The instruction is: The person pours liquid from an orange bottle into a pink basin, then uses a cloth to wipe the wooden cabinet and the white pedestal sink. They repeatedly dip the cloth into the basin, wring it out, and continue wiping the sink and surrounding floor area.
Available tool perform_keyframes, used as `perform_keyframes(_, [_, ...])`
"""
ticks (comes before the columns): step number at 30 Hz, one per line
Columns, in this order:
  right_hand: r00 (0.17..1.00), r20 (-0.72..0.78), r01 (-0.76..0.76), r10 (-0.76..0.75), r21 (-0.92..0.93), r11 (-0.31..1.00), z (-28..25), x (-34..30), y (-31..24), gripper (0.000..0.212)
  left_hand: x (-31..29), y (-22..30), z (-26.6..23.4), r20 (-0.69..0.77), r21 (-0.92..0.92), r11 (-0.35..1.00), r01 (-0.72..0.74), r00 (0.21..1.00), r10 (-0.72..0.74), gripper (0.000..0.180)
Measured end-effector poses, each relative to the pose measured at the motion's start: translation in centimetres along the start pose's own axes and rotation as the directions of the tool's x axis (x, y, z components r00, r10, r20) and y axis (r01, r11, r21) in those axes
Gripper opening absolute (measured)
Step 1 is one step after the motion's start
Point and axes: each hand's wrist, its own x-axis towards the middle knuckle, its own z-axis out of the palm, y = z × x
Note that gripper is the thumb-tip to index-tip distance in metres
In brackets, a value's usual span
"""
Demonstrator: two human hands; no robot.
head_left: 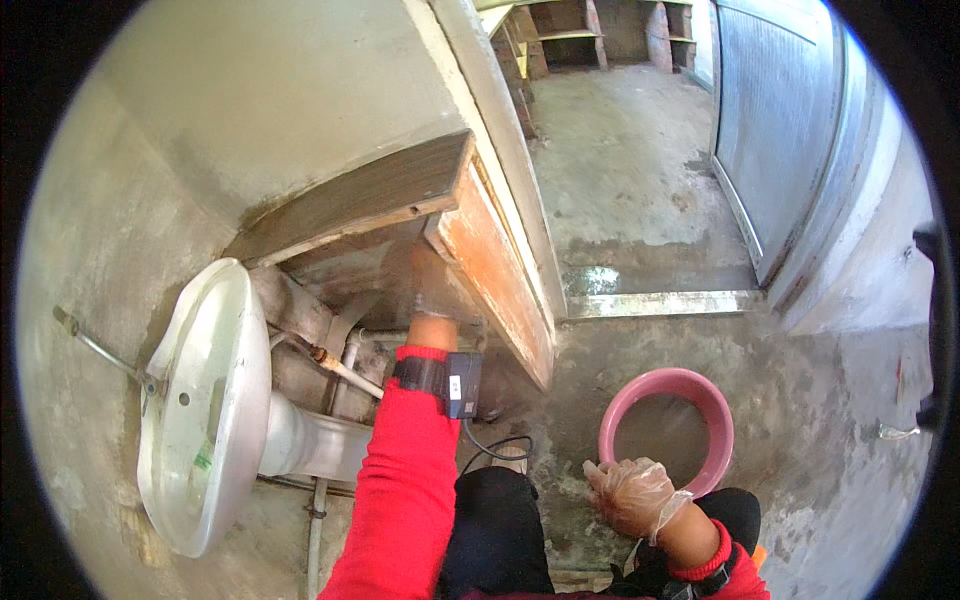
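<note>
My left arm, in a red sleeve, reaches forward under a dark wooden top [350,200]. My left hand [432,275] is blurred, in the shadowed space behind an orange-brown wooden panel [495,265]; its fingers cannot be made out. A black strap with a small dark box [461,386] and a cable sits on that wrist. My right hand [637,500] wears a clear plastic glove. It is curled closed at the near left rim of a round pink basin [718,425], and its fingertips are hidden. The basin stands on the floor with murky grey contents.
A white pedestal washbasin [205,400] stands at the left, with pipes [345,375] behind it. Ahead, a low wet sill [665,304] crosses a doorway beside a grey-blue door [775,130]. Shelves [570,35] line the far room. My dark-trousered knees are close below.
</note>
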Motion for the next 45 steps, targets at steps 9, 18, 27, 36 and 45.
perform_keyframes(9, [1.000, -0.004, 0.002, -0.001, 0.035, 0.999, -1.1, -0.1, -0.7, 0.036, -3.9, -1.6, -1.0, 0.028, 0.194, 0.977, 0.091, 0.995, -0.099, 0.033])
perform_keyframes(18, [0.999, -0.041, -0.007, 0.007, -0.009, 1.000, -1.4, -0.3, -0.4, 0.032, -0.8, -3.0, -2.1, -0.046, 0.280, 0.960, -0.003, 0.999, 0.016, 0.032])
perform_keyframes(27, [0.999, -0.017, 0.031, -0.031, -0.035, 0.999, -0.4, 1.0, -0.5, 0.036, -5.0, -5.4, -2.1, 0.070, 0.851, 0.487, 0.194, 0.879, -0.472, 0.032])
perform_keyframes(36, [1.000, -0.002, -0.007, 0.007, 0.037, 0.999, -0.6, 0.8, 0.1, 0.032, -3.3, -6.8, -2.9, 0.182, 0.907, 0.419, 0.031, 0.871, -0.457, 0.040])
perform_keyframes(45, [0.995, 0.095, 0.007, -0.012, 0.054, 0.999, 0.0, 1.7, -0.1, 0.040, -13.7, -27.6, 5.4, 0.112, 0.087, 0.977, 0.197, 0.972, -0.206, 0.047])
